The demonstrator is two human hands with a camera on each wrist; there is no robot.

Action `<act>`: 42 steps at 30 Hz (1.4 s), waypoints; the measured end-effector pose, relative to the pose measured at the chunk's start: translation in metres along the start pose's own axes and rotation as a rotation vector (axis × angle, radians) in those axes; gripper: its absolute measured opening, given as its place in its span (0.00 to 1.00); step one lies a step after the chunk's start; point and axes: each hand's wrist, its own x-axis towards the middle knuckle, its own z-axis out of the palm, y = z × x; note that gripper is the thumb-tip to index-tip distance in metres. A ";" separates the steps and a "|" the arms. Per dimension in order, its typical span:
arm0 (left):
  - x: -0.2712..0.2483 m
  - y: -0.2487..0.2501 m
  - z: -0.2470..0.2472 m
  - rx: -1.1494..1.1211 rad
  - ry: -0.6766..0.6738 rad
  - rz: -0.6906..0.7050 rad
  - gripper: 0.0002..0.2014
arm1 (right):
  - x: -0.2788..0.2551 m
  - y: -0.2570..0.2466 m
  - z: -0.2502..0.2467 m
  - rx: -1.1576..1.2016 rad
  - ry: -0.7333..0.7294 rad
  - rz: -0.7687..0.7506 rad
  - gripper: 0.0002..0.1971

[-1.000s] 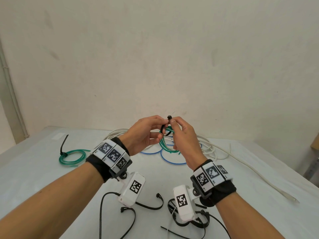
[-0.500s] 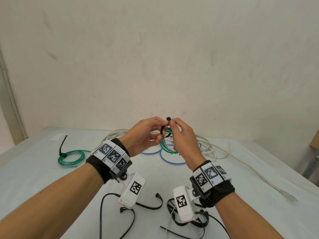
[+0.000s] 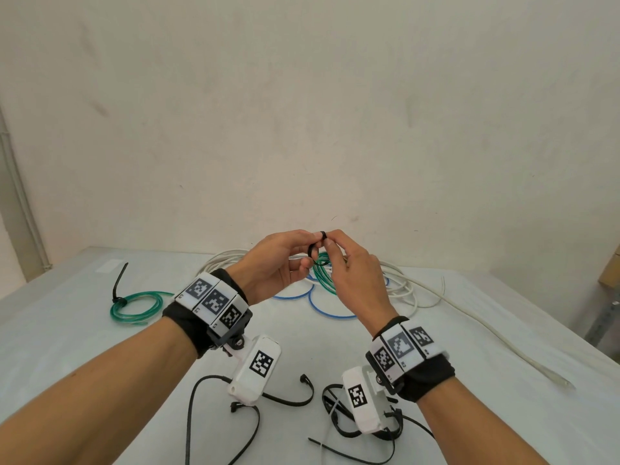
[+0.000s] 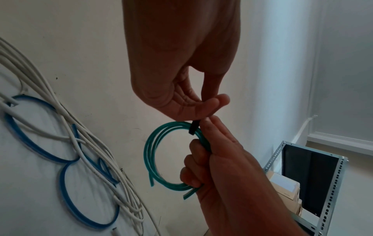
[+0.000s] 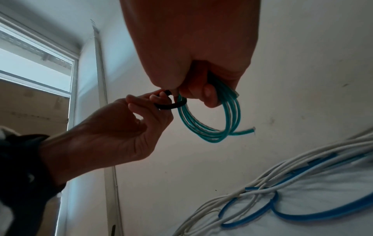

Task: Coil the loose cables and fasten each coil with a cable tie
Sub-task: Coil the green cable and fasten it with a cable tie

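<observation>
A small green cable coil (image 3: 323,275) hangs in the air above the table. The fingers of my right hand (image 3: 335,250) are curled round the green coil (image 5: 220,115). A black cable tie (image 3: 313,251) is looped around the coil's strands, its head up between the two hands' fingertips. My left hand (image 3: 303,250) pinches the tie (image 5: 169,105) at the loop. In the left wrist view the tie (image 4: 194,127) crosses the coil (image 4: 153,151) just below my left fingertips (image 4: 210,103). How tight the loop is cannot be told.
A second green coil (image 3: 137,305), bound with a black tie, lies at the table's left. Loose white cables (image 3: 402,286) and blue cable loops (image 3: 322,310) lie under the hands. Spare black ties (image 3: 288,401) lie near the front edge. A metal rack (image 3: 604,320) stands at the right.
Both hands keep their hold and stay almost where they were. Only the fingertips have shifted slightly on the tie.
</observation>
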 end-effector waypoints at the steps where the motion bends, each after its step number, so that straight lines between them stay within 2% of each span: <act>1: 0.000 -0.001 0.000 -0.028 0.010 0.016 0.06 | 0.000 0.000 0.001 -0.023 -0.002 -0.015 0.11; 5: 0.003 -0.005 -0.002 -0.111 0.066 0.065 0.10 | -0.001 0.000 -0.001 -0.095 -0.032 -0.061 0.10; 9: 0.003 -0.003 -0.004 -0.100 0.055 0.046 0.07 | -0.001 0.000 -0.005 -0.079 -0.090 -0.060 0.10; 15: 0.004 0.010 -0.007 0.069 0.091 -0.011 0.08 | -0.002 0.002 -0.006 0.038 -0.135 -0.013 0.10; 18: 0.007 0.012 -0.011 0.167 0.170 0.021 0.08 | -0.001 0.002 -0.007 0.015 -0.140 -0.039 0.10; 20: 0.010 0.020 -0.015 0.064 0.220 0.072 0.02 | -0.007 0.002 -0.003 -0.030 -0.198 -0.106 0.09; 22: 0.011 0.038 -0.021 -0.063 0.249 0.141 0.05 | -0.022 0.006 0.004 -0.048 -0.276 -0.115 0.11; 24: 0.009 0.055 -0.027 0.012 0.233 0.190 0.04 | -0.033 0.011 0.010 0.027 -0.296 -0.026 0.12; 26: 0.006 0.058 -0.029 0.221 0.195 0.182 0.04 | -0.033 0.014 0.011 0.122 -0.262 0.045 0.13; 28: 0.005 0.051 -0.026 0.394 0.147 0.140 0.06 | -0.025 0.013 0.010 0.163 -0.240 0.054 0.13; 30: 0.005 0.041 -0.025 0.469 0.105 0.103 0.10 | -0.016 0.008 0.009 0.171 -0.238 0.048 0.12; 35: 0.008 0.028 -0.025 0.471 0.007 0.026 0.12 | -0.001 0.001 0.003 0.272 -0.228 0.075 0.11; 40: 0.012 0.029 -0.024 0.404 0.007 0.041 0.03 | -0.001 0.000 0.000 0.316 -0.228 0.079 0.12; 42: 0.015 0.029 -0.023 0.359 0.040 0.071 0.03 | -0.001 0.001 0.001 0.297 -0.237 0.060 0.11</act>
